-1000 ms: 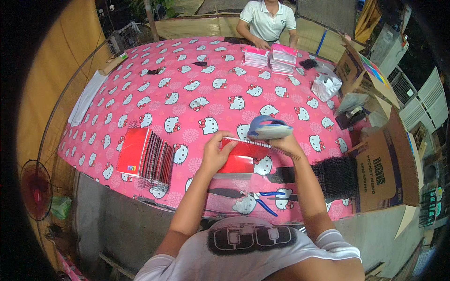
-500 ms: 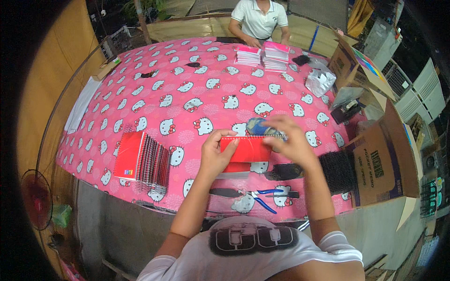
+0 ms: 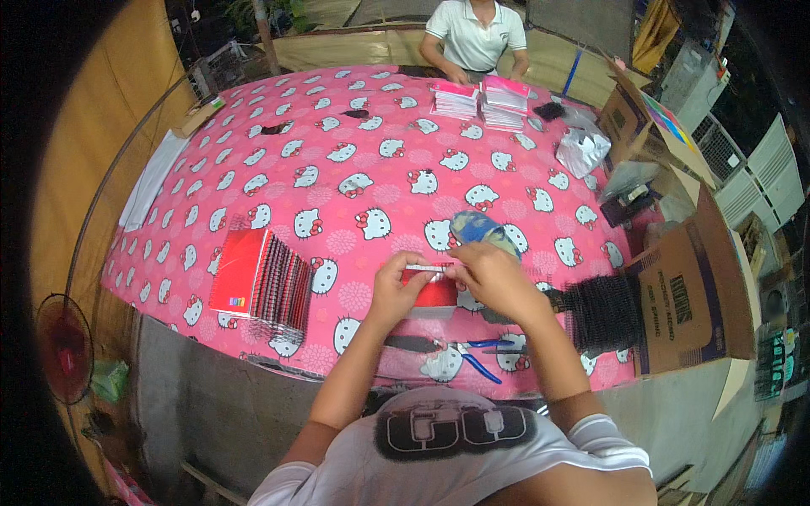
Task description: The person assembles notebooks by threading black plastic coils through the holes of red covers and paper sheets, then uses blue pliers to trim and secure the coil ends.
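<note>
Between my hands is a small red notebook [image 3: 436,293], its top edge tilted up so the white page edges show. My left hand [image 3: 400,291] grips it at the left, thumb on the cover. My right hand [image 3: 498,277] is closed at the right end of the top edge, fingertips pinched; the spiral wire there is hidden. Just beyond my right hand lies a blue-and-tan patterned item [image 3: 477,228]. Blue-handled pliers [image 3: 479,361] lie near the table's front edge. To the left stands a row of red spiral-bound notebooks [image 3: 240,274].
A heap of black spiral wires [image 3: 603,314] lies at the right beside an open cardboard box [image 3: 688,295]. Across the pink patterned tablecloth [image 3: 337,202], another person [image 3: 475,38] stands by two stacks of pink-covered booklets [image 3: 504,105]. A silver plastic bag [image 3: 582,150] sits at the far right.
My right hand has come down and left onto the notebook's top edge. The notebook has tilted, showing its page edges, and the black spiral wire jutting right is no longer visible.
</note>
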Demonstrator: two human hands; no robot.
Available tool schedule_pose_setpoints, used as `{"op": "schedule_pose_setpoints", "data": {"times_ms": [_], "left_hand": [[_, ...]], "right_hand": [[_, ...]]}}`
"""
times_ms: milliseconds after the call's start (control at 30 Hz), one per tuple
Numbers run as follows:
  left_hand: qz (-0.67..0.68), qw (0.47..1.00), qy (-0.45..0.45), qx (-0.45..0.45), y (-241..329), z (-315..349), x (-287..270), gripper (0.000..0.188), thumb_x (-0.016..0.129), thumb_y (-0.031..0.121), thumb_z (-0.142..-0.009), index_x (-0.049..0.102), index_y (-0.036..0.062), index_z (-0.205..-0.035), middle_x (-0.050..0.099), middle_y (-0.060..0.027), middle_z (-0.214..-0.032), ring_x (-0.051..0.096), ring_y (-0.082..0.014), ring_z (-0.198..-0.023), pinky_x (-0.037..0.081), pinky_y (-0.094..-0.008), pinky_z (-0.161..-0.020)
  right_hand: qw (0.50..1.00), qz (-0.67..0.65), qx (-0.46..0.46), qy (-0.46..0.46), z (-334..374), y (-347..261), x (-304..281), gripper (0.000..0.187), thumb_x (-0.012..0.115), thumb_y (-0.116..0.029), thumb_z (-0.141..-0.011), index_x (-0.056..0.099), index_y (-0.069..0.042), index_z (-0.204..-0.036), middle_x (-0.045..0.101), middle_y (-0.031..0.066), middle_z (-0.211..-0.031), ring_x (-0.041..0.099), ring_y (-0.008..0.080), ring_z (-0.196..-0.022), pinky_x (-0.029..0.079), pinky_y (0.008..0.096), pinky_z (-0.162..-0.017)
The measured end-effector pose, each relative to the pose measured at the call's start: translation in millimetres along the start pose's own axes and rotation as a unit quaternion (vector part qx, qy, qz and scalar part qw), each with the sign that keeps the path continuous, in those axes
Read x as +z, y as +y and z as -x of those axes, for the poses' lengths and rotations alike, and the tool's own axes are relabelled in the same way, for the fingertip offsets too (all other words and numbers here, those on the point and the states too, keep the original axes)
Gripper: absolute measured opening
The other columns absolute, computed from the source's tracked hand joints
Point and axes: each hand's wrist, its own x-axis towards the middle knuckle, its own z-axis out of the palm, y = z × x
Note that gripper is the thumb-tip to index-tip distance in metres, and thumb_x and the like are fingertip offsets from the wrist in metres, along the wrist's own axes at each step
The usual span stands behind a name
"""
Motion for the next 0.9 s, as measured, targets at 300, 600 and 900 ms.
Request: {"op": "schedule_pose_setpoints", "data": {"times_ms": [300,600,900], "left_hand": [[0.011,1.000,-0.027,0.000,1.0,-6.5,0.8,0.027,0.064,-0.008,-0.078,0.054,0.0020,-0.101,0.055,-0.0045,-0.096,0.054,-0.0124,-0.091,0.045,-0.0256,-0.083],[0.138,0.990,-0.024,-0.036,-5.1,-6.8,2.1,0.040,0.063,-0.011,-0.077,0.044,0.0022,-0.110,0.052,-0.0040,-0.097,0.053,-0.0130,-0.093,0.046,-0.0267,-0.082],[0.149,0.987,0.003,-0.060,2.4,-0.4,-17.2,0.033,0.061,-0.010,-0.081,0.054,-0.0018,-0.112,0.057,-0.0067,-0.104,0.057,-0.0129,-0.096,0.048,-0.0260,-0.085]], "right_hand": [[0.963,0.092,0.066,-0.243,-28.9,-2.3,6.5,0.032,0.072,-0.028,-0.069,0.066,-0.003,-0.086,0.066,0.0192,-0.083,0.065,0.0345,-0.084,0.051,0.0442,-0.073],[0.970,0.088,0.040,-0.225,-23.8,-19.8,4.3,0.033,0.071,-0.034,-0.071,0.063,-0.005,-0.085,0.065,0.0184,-0.080,0.063,0.0352,-0.080,0.049,0.0463,-0.069],[0.959,0.095,0.035,-0.264,-39.3,-14.9,13.1,0.032,0.070,-0.032,-0.073,0.063,-0.004,-0.086,0.065,0.0171,-0.080,0.063,0.0351,-0.081,0.048,0.0463,-0.068]]}}
